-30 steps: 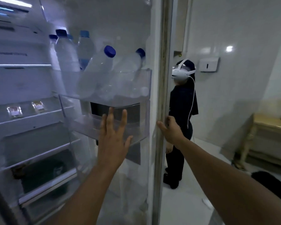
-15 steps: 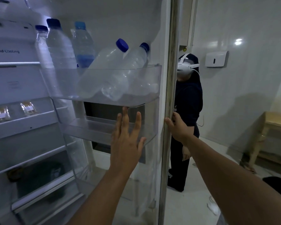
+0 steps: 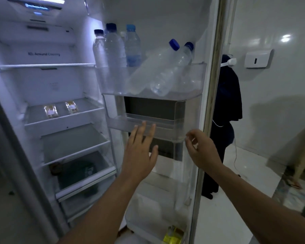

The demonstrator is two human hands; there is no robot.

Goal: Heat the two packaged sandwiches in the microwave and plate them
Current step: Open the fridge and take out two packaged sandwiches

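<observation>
Left hand (image 3: 139, 152): centre of frame, fingers straight and spread, holding nothing; fingertips lie over the front of the middle door bin (image 3: 167, 132).
Right hand (image 3: 201, 148): right of centre, just beside the door edge (image 3: 211, 103); fingers loosely curled, nothing in them.
Sandwiches: two clear packs on a fridge shelf (image 3: 63, 120), centre left of frame; left pack (image 3: 50, 111) and right pack (image 3: 71, 107) lie side by side, a gap between them, well apart from both hands.
Fridge: door swung open, interior lit from the upper left.
Top door bin (image 3: 192, 80): upper centre; three bottles (image 3: 113, 48) upright at its left, two bottles (image 3: 157, 71) tilted at its right.
Bottom door bin: yellow pack (image 3: 173, 236), lower centre.
Person (image 3: 227, 103): dark clothes, standing past the door edge, right of centre.
Wall box (image 3: 257, 59): white, upper right.
</observation>
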